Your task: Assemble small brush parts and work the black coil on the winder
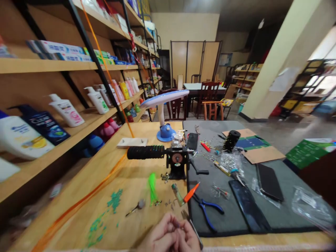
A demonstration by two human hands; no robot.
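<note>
Blue-handled pliers (207, 209) on dark mat (228, 218).

1. On my left I see wooden shelves (49, 66) on black frames, lined with bottles and boxes.
2. Ahead, a pale wall (185, 26) rises behind a tan panelled partition (195, 59).
3. Before it I make out a dark table with a pale top (203, 86) and wooden chairs (209, 91).
4. Rightward, a cream pillar (278, 63) slants over grey floor (249, 134), bright light beyond.

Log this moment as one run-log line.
left hand, right hand: fingertips together, contents hidden | blue-handled pliers: on grey mat | hand-crank device: beyond hands
</note>
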